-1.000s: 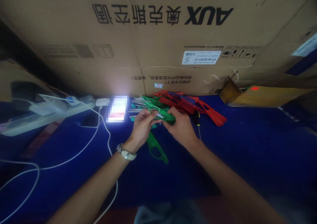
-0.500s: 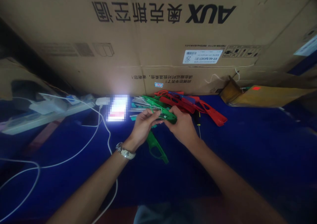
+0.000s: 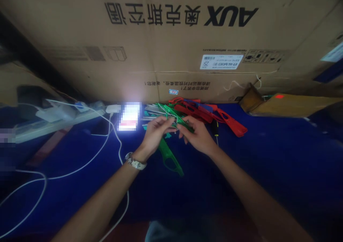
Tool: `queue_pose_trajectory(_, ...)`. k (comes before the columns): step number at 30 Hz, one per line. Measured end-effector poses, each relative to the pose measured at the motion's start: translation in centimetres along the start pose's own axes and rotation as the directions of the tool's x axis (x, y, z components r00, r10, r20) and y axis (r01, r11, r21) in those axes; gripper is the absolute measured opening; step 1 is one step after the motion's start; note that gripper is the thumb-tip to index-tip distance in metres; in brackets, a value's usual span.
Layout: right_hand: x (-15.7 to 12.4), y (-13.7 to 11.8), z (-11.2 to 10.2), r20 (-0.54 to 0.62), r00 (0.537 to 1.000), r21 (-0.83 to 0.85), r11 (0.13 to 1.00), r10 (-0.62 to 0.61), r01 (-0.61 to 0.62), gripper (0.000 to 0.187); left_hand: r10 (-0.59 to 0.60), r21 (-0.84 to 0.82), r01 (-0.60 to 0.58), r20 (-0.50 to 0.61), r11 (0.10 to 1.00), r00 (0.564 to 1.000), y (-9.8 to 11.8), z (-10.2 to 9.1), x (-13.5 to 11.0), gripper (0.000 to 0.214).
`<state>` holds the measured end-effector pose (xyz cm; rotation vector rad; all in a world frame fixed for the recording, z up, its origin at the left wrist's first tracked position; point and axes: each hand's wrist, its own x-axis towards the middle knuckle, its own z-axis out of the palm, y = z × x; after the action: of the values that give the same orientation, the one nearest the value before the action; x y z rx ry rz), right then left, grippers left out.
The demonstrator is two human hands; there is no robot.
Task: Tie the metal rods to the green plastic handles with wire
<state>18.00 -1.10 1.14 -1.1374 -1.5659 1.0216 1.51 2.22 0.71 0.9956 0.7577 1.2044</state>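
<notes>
My left hand (image 3: 155, 135), with a watch on the wrist, is closed around a green utility lighter casing (image 3: 182, 121). A thin pale wire runs along that casing. At the casing's right end, my right hand (image 3: 199, 135) grips it with thumb and fingers; the exact contact is partly hidden. Just below my hands, a loose green casing half (image 3: 171, 158) with a finger loop lies on the blue table. Metal lighter tubes (image 3: 152, 109) lie behind my left hand. Red lighter casings (image 3: 230, 122) are piled behind and to the right of my right hand.
A black and yellow screwdriver (image 3: 215, 128) lies right of my right hand. To the left are a lit phone (image 3: 129, 117), a power strip (image 3: 32, 131) and looping white cables (image 3: 88, 160). A large cardboard box (image 3: 171, 38) walls off the back; a yellowish packet (image 3: 292, 105) is at right.
My right hand has shifted its hold on the green casing, its fingers now more spread and uncurled. My left hand keeps its grip. The view has moved slightly.
</notes>
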Motion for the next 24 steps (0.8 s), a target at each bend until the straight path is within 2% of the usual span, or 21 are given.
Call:
queue_pose_trajectory(3, 0.2, 0.1, 0.1, 0.03, 1.0, 0.102, 0.995, 0.008, -0.011, 0.03, 0.02, -0.028, -0.02, 0.004, 0.999, 1.0, 0.3, -0.2, 0.1, 0.028)
queue_pose_trajectory(6, 0.2, 0.1, 0.2, 0.067, 0.998, 0.154, 0.988, 0.01, -0.02, 0.033, 0.147, 0.046, -0.145, -0.032, 0.988, 0.989, 0.7, -0.4, 0.2, 0.024)
queue_pose_trajectory(9, 0.1, 0.1, 0.4, 0.104, 0.994, 0.19, 0.982, -0.016, -0.004, 0.031, 0.324, 0.168, -0.303, -0.12, 0.938, 0.938, 1.1, -0.4, 0.3, 0.02)
queue_pose_trajectory(11, 0.0, 0.1, 0.5, 0.122, 0.992, 0.217, 0.976, -0.026, -0.001, 0.029, 0.382, 0.203, -0.347, -0.171, 0.916, 0.908, 1.3, -0.3, 0.3, 0.021)
queue_pose_trajectory(14, -0.1, -0.1, 0.4, 0.149, 0.989, 0.258, 0.965, 0.013, -0.051, 0.03, 0.387, 0.196, -0.35, -0.197, 0.916, 0.901, 1.6, -0.2, 0.4, 0.023)
queue_pose_trajectory(18, -0.4, -0.4, 0.1, 0.2, 0.978, 0.329, 0.937, 0.054, -0.118, 0.034, 0.379, 0.203, -0.343, -0.173, 0.917, 0.909, 1.5, -0.3, 0.4, 0.019)
queue_pose_trajectory(24, -0.2, -0.3, 0.2, 0.171, 0.98, 0.319, 0.935, 0.105, -0.156, 0.026, 0.336, 0.163, -0.314, -0.138, 0.935, 0.932, 1.3, -0.9, 0.7, 0.015)
